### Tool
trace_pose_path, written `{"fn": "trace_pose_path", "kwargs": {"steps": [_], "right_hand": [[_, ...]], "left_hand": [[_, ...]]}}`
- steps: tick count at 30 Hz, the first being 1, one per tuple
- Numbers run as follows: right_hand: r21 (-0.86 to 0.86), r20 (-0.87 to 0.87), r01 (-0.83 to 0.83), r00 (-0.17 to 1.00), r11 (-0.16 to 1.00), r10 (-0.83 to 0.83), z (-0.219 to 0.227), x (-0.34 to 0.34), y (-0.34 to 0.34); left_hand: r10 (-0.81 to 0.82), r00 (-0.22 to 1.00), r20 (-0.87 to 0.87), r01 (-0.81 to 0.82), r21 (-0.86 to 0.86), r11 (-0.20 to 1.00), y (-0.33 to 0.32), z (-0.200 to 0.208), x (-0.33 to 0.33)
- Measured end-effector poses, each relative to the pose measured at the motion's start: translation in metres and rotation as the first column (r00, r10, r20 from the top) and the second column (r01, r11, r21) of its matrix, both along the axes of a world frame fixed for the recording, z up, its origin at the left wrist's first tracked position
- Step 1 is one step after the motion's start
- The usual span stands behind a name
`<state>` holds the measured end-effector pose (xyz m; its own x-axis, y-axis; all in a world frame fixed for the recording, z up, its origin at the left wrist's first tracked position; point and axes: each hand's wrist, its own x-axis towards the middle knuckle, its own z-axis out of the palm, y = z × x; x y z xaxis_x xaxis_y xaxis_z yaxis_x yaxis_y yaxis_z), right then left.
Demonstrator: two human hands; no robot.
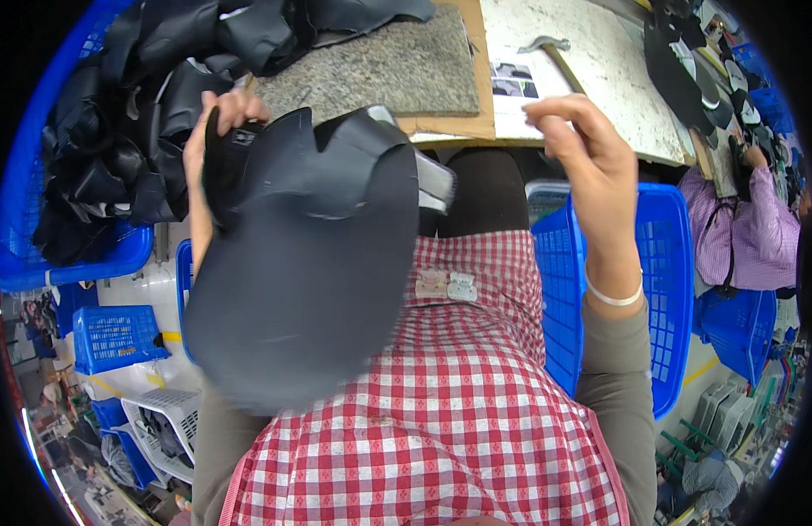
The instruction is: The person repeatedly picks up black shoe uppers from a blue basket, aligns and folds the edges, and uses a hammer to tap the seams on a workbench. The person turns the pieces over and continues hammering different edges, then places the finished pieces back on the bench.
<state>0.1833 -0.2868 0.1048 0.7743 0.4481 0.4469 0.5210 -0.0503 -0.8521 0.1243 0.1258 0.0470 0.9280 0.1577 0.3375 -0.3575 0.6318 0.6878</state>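
Note:
My left hand is closed on the upper edge of a large black leather boot upper, which hangs in front of my lap and hides part of my fingers. A notched edge and a folded flap show at its top, with a pale grey lining piece sticking out at its right side. Off to the right, my right hand is raised above a blue basket, fingers loosely curled and thumb slightly apart. Nothing shows in that hand, and it does not touch the boot upper.
A stone slab lies on a brown board atop the white worktable. A hammer rests beside a printed sheet. Black leather pieces fill a blue crate at left. Blue baskets stand at right, near another person.

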Motion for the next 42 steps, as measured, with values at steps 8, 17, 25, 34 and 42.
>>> {"fn": "trace_pose_path", "kwargs": {"steps": [8, 17, 25, 34, 42], "right_hand": [[0.152, -0.413, -0.464, 0.772, 0.872, 0.483, -0.083, -0.013, 0.054], [-0.019, -0.589, -0.611, 0.646, 0.792, 0.484, -0.077, 0.035, -0.018], [-0.243, -0.453, -0.526, 0.804, 0.815, 0.384, -0.047, 0.026, -0.029], [-0.334, -0.293, -0.463, 0.879, 0.821, 0.376, -0.050, 0.002, -0.029], [-0.340, -0.550, -0.480, 0.799, 0.809, 0.242, -0.037, 0.024, -0.032]], "left_hand": [[-0.387, 0.904, -0.182, 0.414, 0.144, 0.899, -0.107, -0.112, 0.017], [-0.281, 0.897, -0.342, 0.434, 0.805, 0.405, -0.106, 0.009, -0.024], [0.212, 0.959, -0.186, 0.088, 0.910, 0.404, -0.190, -0.015, -0.035], [-0.161, 0.621, -0.767, 0.480, 0.209, 0.852, -0.095, -0.111, 0.001], [-0.618, 0.722, -0.312, 0.679, 0.146, 0.719, -0.088, -0.005, -0.087]]}}
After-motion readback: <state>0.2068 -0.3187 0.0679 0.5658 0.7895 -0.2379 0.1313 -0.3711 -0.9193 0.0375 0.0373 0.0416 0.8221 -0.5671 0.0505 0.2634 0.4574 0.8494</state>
